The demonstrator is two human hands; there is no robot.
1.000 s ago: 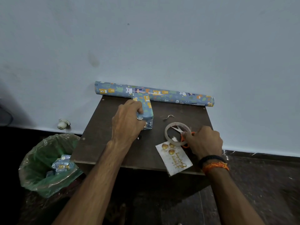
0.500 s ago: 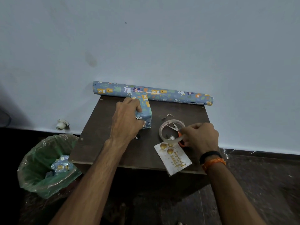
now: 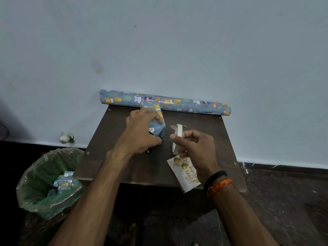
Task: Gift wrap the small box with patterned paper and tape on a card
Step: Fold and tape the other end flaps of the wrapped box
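The small box (image 3: pixel 157 129), wrapped in blue animal-print paper, lies on the dark wooden table (image 3: pixel 124 157). My left hand (image 3: pixel 140 133) grips it from the left with curled fingers and covers most of it. My right hand (image 3: pixel 197 148) holds the clear tape roll (image 3: pixel 177 137) upright, lifted off the table just right of the box, thumb pointing left. A white card (image 3: pixel 184 172) with gold dots and gold writing lies at the table's front edge, partly under my right wrist. The scissors are hidden.
The roll of patterned wrapping paper (image 3: pixel 186 104) lies along the table's back edge against the pale wall. A bin lined with a green bag (image 3: pixel 48 185) stands on the floor at the left, holding paper scraps. A small white object (image 3: pixel 65 137) sits by the wall.
My right hand picked the tape roll up from lying flat over the scissors and turned it upright beside the box. My left hand stayed on the box.
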